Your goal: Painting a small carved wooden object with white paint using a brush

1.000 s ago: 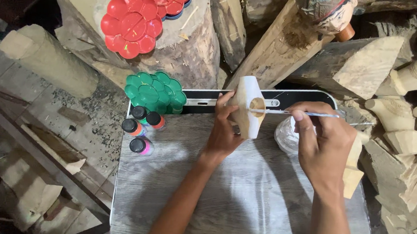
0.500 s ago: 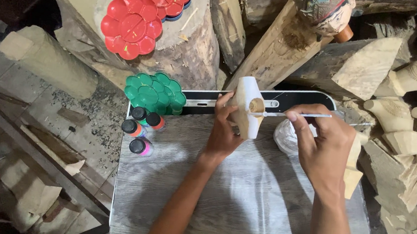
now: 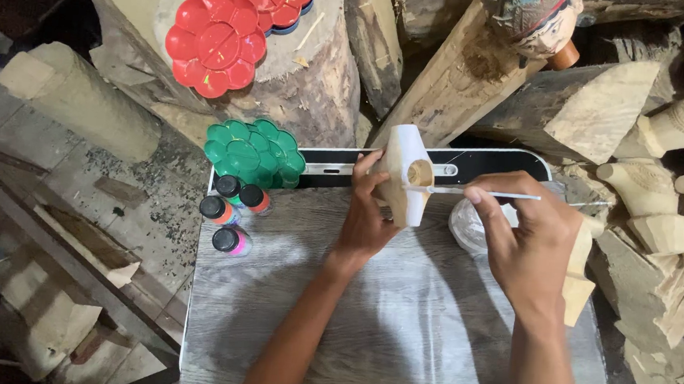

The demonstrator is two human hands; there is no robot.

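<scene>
My left hand [image 3: 367,215] grips a small carved wooden piece [image 3: 404,175], partly painted white, with a round hole near its top. It is held upright above the grey wood-grain board [image 3: 396,340]. My right hand [image 3: 527,245] pinches a thin white paintbrush [image 3: 478,193] that lies level, its tip touching the piece beside the hole. A clear plastic cup [image 3: 468,225] sits just below the brush, partly hidden by my right hand.
A green flower-shaped palette [image 3: 253,152] and three small black-capped paint bottles [image 3: 227,208] sit at the board's far left. Red palettes [image 3: 216,40] rest on a log behind. Unpainted wooden carvings [image 3: 662,198] crowd the right; a painted figure [image 3: 535,17] stands at the back.
The brush tip has slid left along the wooden piece, closer to the hole. My left hand keeps the piece nearly still.
</scene>
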